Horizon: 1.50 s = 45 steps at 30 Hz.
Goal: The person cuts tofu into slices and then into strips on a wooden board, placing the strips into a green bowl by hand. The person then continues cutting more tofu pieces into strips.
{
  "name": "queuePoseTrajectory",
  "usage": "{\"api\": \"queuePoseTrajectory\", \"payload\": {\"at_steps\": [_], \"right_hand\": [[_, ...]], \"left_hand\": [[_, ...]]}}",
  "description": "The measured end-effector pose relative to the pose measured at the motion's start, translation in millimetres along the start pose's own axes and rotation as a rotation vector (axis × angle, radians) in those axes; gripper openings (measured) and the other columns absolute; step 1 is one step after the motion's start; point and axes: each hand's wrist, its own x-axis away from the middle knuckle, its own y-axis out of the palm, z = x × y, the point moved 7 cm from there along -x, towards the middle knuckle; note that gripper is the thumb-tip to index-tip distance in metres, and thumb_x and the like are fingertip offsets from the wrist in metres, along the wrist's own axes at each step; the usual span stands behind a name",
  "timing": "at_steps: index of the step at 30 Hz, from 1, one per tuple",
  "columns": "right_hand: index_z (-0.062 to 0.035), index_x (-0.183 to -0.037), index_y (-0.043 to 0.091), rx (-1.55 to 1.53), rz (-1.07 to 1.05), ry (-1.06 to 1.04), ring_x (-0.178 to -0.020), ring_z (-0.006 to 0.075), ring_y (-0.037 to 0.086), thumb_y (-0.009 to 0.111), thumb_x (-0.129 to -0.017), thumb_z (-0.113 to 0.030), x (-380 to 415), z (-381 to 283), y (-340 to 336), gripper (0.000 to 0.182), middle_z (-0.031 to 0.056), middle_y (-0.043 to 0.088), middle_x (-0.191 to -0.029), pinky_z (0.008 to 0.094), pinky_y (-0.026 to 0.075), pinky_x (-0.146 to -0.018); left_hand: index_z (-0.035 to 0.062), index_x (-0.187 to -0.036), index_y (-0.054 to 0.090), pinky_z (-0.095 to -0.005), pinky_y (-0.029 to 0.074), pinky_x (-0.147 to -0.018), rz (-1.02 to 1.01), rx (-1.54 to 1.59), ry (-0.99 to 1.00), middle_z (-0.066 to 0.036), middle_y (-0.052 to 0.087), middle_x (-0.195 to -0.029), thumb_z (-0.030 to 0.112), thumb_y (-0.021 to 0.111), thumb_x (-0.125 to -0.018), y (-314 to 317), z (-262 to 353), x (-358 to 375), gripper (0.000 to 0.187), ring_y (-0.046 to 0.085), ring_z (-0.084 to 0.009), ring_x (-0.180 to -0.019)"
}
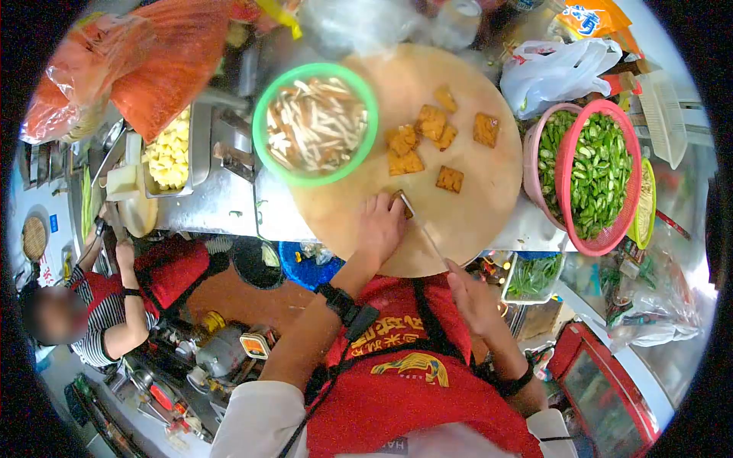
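On the round cutting board [489,191], my left hand [382,227] has its fingers curled over a small browned tofu piece [402,204], mostly hidden beneath the fingertips. The knife [424,229] has its handle in my right hand [472,298], fingers wrapped round it. Its blade slants across the board, with the tip end right beside the left fingertips. Further up the board lie several golden-brown tofu pieces [431,122], some overlapping. A green basket [372,145] of white-and-brown strips stands at the board's upper left.
Pink baskets [566,179] of sliced green peppers stand right of the board. A metal tray [200,145] of yellow cubes is at left. Plastic bags [561,72] crowd the back. A co-worker [114,305] works at the left end of the counter.
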Motion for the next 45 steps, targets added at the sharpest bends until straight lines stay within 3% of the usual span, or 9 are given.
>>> {"api": "queuePoseTrajectory", "payload": {"at_steps": [6,10,12,25,27,30,38,40,45], "right_hand": [[-0.0037,-0.135,0.048,-0.277,-0.426,0.489,-0.106,0.0340,0.061,0.033,-0.102,-0.037,-19,-4,16,0.049,0.0225,0.063,-0.112,0.0407,0.043,-0.096],[-0.0025,-0.135,0.047,-0.364,-0.442,0.518,-0.108,0.0359,0.061,0.036,-0.102,-0.034,-17,1,6,0.047,0.0268,0.062,-0.111,0.0393,0.044,-0.093],[-0.0002,-0.133,0.047,-0.126,-0.173,0.131,-0.087,0.0351,0.066,0.039,-0.101,-0.030,-10,-5,-5,0.045,0.0280,0.063,-0.091,0.0380,0.049,-0.076],[0.0022,-0.131,0.048,-0.173,-0.287,0.223,-0.089,0.0432,0.062,0.038,-0.101,-0.029,-10,-9,1,0.044,0.0309,0.060,-0.092,0.0438,0.047,-0.080],[-0.0154,-0.139,0.042,-0.297,-0.326,0.389,-0.100,0.0384,0.063,0.026,-0.101,-0.043,-15,4,23,0.050,0.0213,0.066,-0.103,0.0636,0.024,-0.105],[-0.0012,-0.131,0.050,-0.375,-0.196,0.288,-0.069,0.0347,0.063,0.039,-0.101,-0.030,-25,-3,9,0.043,0.0206,0.058,-0.068,0.0395,0.049,-0.070],[-0.0034,-0.134,0.049,-0.247,-0.167,0.204,-0.072,0.0263,0.064,0.037,-0.102,-0.033,-24,0,19,0.045,0.0191,0.061,-0.073,0.0359,0.049,-0.076],[-0.0077,-0.137,0.045,-0.537,-0.225,0.281,-0.107,0.0477,0.056,0.033,-0.101,-0.036,-33,-3,20,0.047,0.0299,0.062,-0.106,0.0489,0.039,-0.101],[-0.0072,-0.136,0.045,-0.386,-0.343,0.384,-0.106,0.0454,0.058,0.031,-0.102,-0.037,-8,-6,14,0.048,0.0306,0.060,-0.110,0.0448,0.045,-0.094]], "left_hand": [[0.0075,-0.094,0.058,-0.0425,0.040,-0.078,0.046,-0.040,0.025,-0.012,0.052,-0.093,0.015,0.059,-0.079,1,0,2,0.017,0.050,-0.0310,-0.090],[0.0076,-0.093,0.058,-0.0423,0.040,-0.079,0.002,0.043,-0.029,-0.011,0.052,-0.093,0.016,0.059,-0.079,9,-5,2,0.016,0.049,-0.0309,-0.091],[0.0074,-0.091,0.058,-0.0425,0.039,-0.079,0.051,0.042,-0.013,-0.011,0.053,-0.092,0.016,0.060,-0.080,9,-8,5,0.015,0.049,-0.0311,-0.090],[0.0050,-0.088,0.055,-0.0435,0.039,-0.075,0.120,0.082,0.014,-0.013,0.050,-0.087,0.013,0.063,-0.079,6,-9,8,0.014,0.048,-0.0330,-0.086],[0.0050,-0.088,0.056,-0.0435,0.039,-0.075,0.166,0.061,0.035,-0.014,0.050,-0.088,0.013,0.062,-0.080,3,-7,8,0.013,0.049,-0.0331,-0.086],[0.0053,-0.089,0.056,-0.0441,0.040,-0.075,0.123,0.078,0.019,-0.013,0.050,-0.088,0.013,0.062,-0.080,4,-11,9,0.013,0.049,-0.0327,-0.086],[0.0063,-0.094,0.059,-0.0438,0.043,-0.080,0.072,0.115,-0.011,-0.012,0.054,-0.096,0.012,0.060,-0.079,0,-13,11,0.016,0.051,-0.0325,-0.091],[0.0062,-0.094,0.059,-0.0434,0.043,-0.081,0.078,0.133,-0.005,-0.011,0.055,-0.097,0.011,0.059,-0.079,-2,-12,15,0.015,0.052,-0.0325,-0.092],[0.0064,-0.093,0.059,-0.0422,0.042,-0.083,0.092,0.195,-0.021,-0.012,0.055,-0.100,0.009,0.059,-0.077,0,-14,18,0.016,0.051,-0.0314,-0.093]]}}
